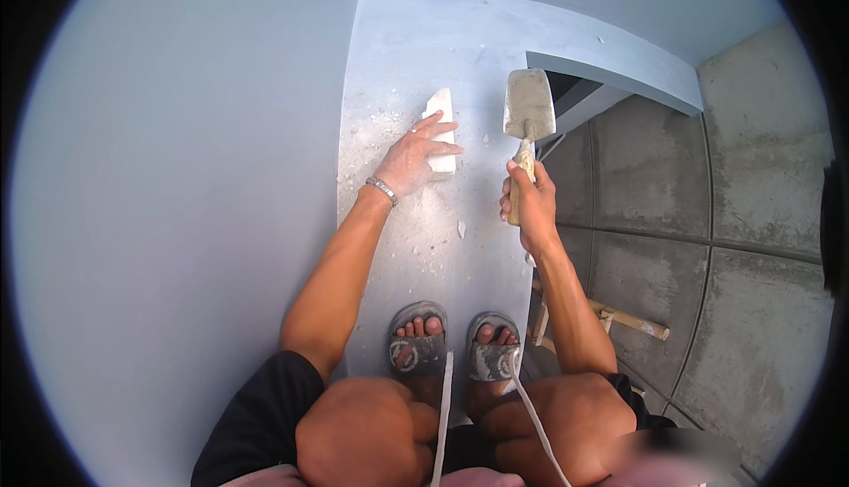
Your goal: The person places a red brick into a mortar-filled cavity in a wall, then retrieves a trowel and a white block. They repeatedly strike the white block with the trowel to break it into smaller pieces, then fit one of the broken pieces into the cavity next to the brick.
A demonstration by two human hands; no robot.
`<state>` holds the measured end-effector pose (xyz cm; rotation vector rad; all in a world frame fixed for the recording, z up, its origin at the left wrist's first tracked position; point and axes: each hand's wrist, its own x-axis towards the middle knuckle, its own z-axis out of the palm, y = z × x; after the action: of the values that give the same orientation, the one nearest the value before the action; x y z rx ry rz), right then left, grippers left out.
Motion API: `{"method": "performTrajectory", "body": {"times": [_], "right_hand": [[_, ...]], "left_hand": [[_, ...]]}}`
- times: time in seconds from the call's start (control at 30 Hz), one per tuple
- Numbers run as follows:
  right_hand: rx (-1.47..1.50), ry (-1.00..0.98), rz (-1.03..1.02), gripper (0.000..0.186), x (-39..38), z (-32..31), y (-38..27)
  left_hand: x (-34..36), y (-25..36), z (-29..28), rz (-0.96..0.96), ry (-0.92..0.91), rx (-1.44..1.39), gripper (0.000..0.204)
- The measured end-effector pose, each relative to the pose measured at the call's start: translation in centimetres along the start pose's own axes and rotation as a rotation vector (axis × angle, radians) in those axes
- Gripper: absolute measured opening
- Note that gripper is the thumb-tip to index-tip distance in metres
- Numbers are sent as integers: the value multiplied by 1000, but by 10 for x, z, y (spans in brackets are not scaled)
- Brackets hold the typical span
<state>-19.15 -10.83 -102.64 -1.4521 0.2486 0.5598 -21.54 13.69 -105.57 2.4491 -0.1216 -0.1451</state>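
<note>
On the pale ledge [495, 186], a white block [442, 167] with a broken, pointed far end lies lengthwise. My left hand [414, 155] rests over it from the left, fingers spread across its top, with a metal bracelet at the wrist. My right hand [531, 201] is closed around the wooden handle of a trowel [530, 108]. The trowel's squarish, mortar-stained blade points away from me, to the right of the block and apart from it. Crumbs and white dust lie around the block, mostly on its left.
A blue-grey wall [195, 177] rises along the left. My sandalled feet [455, 345] stand on the ledge. Past its right edge, grey floor tiles [654, 177] lie lower, with a wooden ladder-like frame [632, 319] beside the ledge. A dark opening [566, 89] sits beyond the trowel.
</note>
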Motion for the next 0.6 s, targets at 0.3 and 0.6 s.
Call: {"method": "performTrajectory", "body": {"times": [0.3, 0.6], "right_hand": [[-171, 1, -71, 27, 35, -5, 7], [-458, -119, -340, 33, 112, 13, -65]], "left_hand": [[7, 20, 43, -547, 315, -118, 74], [72, -49, -43, -215, 308, -29, 44]]}}
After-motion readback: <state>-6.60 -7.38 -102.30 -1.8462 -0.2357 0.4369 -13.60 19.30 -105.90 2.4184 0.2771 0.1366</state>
